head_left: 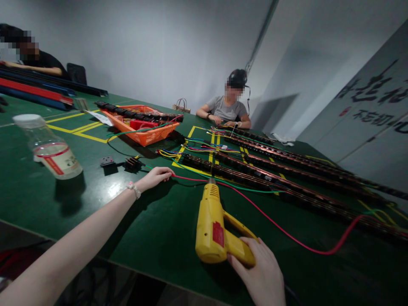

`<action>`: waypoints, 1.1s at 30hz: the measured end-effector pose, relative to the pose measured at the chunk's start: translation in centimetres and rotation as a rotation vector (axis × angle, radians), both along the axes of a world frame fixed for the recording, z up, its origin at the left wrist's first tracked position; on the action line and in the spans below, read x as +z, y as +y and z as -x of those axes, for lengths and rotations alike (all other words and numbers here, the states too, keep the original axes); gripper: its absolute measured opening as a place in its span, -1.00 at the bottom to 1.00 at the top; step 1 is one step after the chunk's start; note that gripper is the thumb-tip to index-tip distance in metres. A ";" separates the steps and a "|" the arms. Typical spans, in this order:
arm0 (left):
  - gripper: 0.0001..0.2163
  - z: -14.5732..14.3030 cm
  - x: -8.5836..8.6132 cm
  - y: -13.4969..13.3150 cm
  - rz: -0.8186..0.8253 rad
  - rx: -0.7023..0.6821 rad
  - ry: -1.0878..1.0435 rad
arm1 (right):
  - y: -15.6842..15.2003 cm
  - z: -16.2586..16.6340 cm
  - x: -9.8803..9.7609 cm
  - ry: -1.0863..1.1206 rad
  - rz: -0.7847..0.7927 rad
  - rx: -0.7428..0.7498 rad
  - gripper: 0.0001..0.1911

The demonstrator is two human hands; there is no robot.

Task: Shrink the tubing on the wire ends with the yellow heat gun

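My right hand (259,270) is wrapped round the handle of a yellow heat gun (208,225) with a red label. Its metal nozzle points away from me, close to a red wire (251,202) and a green wire (245,189). My left hand (156,178) pinches the red wire near its left end, fingers low over the green table. From there the red wire runs right, past the nozzle, and curves up at the far right. Just beyond my left hand lies a small black connector (133,163), with a black socket piece (107,161) beside it.
Long black bars with copper strips (255,170) and coloured wire ends fill the right side. An orange basket (143,135) holds more parts. A plastic bottle (57,155) stands at left. One person (228,106) sits across the table, another (47,63) at far left.
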State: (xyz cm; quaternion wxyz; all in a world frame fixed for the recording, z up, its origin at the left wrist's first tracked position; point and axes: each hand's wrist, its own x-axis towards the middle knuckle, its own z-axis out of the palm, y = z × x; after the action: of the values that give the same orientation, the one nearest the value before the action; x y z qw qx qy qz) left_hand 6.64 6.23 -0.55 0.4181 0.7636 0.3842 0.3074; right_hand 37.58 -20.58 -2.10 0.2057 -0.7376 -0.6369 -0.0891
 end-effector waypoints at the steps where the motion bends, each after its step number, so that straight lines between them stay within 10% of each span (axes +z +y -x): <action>1: -0.61 0.0 0.0 0.0 0.001 0.000 -0.002 | -0.1 -0.2 -0.1 -0.009 -0.001 -0.018 -0.50; 15: -0.61 -0.3 -0.3 0.0 0.009 0.035 -0.006 | 1.4 5.5 2.2 -0.145 -0.109 0.108 -0.02; 33: -0.63 -0.4 -0.6 0.2 -0.087 0.068 0.008 | 3.0 15.1 2.1 0.005 -0.149 0.363 0.08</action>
State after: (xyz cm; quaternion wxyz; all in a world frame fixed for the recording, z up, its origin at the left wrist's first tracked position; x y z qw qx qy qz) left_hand 7.00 6.42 -1.17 0.3722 0.7688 0.3976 0.3350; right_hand 22.46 -17.55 -0.05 0.2740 -0.5935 -0.7507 -0.0954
